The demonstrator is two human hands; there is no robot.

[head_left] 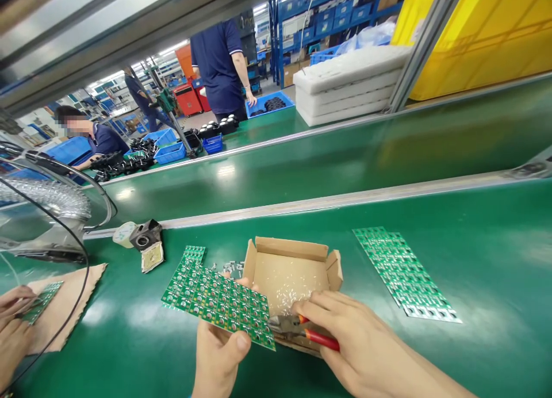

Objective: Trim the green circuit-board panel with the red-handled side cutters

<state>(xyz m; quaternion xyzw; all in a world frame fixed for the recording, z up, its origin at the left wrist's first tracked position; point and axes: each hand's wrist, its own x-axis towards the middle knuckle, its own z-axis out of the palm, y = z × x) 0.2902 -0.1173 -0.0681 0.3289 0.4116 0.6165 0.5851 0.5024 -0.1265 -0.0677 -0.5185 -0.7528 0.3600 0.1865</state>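
My left hand grips a green circuit board panel from its near edge, thumb on top and fingertips showing at the far edge. In my right hand is a pair of side cutters with red and orange handles. The cutters' jaws touch or nearly touch the panel's right end; which of these I cannot tell. Beneath both lies a shallow cardboard box holding many tiny pale clippings. More green board shows at the panel's left end, and small metallic parts lie behind it.
More circuit board panels lie at right on the green bench. A tape roll and dark holder sit back left. At far left, a co-worker's hands hold a board over cardboard. A cable and foil duct hang there.
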